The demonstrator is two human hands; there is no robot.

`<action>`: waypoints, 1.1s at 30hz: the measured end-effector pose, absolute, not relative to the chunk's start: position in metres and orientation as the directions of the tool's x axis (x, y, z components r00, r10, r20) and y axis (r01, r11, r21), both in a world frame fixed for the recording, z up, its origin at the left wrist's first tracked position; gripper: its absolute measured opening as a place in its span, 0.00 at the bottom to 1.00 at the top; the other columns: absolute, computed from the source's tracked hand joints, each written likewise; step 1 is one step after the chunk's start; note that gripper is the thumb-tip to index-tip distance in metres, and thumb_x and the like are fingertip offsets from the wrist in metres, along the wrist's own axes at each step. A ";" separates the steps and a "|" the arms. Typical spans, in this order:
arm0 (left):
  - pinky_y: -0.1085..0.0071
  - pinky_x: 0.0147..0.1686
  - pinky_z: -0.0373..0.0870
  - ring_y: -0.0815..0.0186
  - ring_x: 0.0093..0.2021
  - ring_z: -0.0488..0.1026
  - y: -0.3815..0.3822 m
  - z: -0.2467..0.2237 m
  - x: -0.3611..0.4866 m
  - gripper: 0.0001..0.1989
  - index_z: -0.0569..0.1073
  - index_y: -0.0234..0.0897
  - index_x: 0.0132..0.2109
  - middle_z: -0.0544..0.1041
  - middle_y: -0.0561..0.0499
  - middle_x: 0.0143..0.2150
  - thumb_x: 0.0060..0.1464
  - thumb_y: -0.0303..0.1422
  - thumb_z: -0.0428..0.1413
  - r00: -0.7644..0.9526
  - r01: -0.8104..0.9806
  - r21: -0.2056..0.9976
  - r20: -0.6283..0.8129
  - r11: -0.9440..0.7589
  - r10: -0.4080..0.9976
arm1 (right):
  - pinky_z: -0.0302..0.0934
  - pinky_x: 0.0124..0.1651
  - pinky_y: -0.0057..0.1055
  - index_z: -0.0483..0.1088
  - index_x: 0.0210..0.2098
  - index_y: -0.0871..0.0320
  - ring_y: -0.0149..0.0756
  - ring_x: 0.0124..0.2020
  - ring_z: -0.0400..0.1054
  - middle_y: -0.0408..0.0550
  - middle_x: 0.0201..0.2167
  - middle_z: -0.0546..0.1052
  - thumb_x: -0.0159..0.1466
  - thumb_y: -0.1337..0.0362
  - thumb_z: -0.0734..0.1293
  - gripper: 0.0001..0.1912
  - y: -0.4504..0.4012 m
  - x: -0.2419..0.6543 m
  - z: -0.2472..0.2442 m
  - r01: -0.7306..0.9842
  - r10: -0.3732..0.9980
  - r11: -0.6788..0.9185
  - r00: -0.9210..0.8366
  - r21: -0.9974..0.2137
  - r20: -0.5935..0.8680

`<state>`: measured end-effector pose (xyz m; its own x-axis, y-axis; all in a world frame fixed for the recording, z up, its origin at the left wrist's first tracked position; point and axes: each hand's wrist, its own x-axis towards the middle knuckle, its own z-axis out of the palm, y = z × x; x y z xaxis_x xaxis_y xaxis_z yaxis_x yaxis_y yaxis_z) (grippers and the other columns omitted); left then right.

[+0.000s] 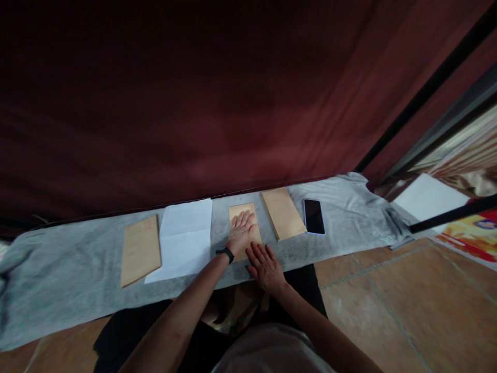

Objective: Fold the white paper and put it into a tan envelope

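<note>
Lying under the left hand (241,230): one envelope (241,208), brown paper, flat oblong, on the soft-napped grey cloth (81,267), between a white sheet (185,241), creased across, and a second envelope (284,213). Long axis: away from the lap, far end leaning slightly left. Left hand flat, fingers slightly spread; right hand (267,269), fingers parted, at the near right corner. Phone (314,216): dark, glossy, round-cornered, farther right.

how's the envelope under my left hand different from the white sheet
The envelope is tan, the sheet white. The envelope is narrower, the sheet wider and creased across. The left hand rests on the envelope; no hand is on the sheet. Both lie on the gray cloth.
</note>
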<state>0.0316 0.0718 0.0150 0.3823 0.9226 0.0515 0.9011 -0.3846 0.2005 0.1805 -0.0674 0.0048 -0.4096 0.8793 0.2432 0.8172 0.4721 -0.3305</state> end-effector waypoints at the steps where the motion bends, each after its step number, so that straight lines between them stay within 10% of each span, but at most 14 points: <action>1: 0.50 0.72 0.42 0.56 0.75 0.47 0.080 0.015 0.031 0.28 0.56 0.40 0.72 0.55 0.46 0.75 0.70 0.38 0.40 0.385 0.900 0.202 0.052 -0.387 0.921 | 0.44 0.73 0.49 0.52 0.72 0.52 0.44 0.71 0.54 0.51 0.72 0.57 0.74 0.55 0.60 0.30 -0.067 0.180 0.005 0.818 0.880 0.471 -0.411 -0.330 0.239; 19: 0.53 0.73 0.41 0.60 0.76 0.45 0.065 0.011 0.018 0.27 0.55 0.42 0.73 0.54 0.53 0.75 0.70 0.38 0.38 0.526 0.831 0.199 0.026 -0.520 0.850 | 0.44 0.73 0.48 0.53 0.72 0.54 0.44 0.71 0.55 0.51 0.71 0.61 0.74 0.54 0.60 0.30 -0.066 0.180 0.002 0.825 0.860 0.496 -0.423 -0.270 0.286; 33: 0.57 0.73 0.42 0.58 0.76 0.43 -0.038 0.022 -0.008 0.36 0.50 0.29 0.74 0.51 0.39 0.76 0.69 0.49 0.42 0.610 0.771 0.191 0.057 -0.608 0.791 | 0.45 0.73 0.49 0.49 0.73 0.66 0.46 0.73 0.50 0.58 0.71 0.58 0.74 0.63 0.55 0.30 -0.071 0.182 -0.004 0.823 0.837 0.530 -0.467 -0.205 0.287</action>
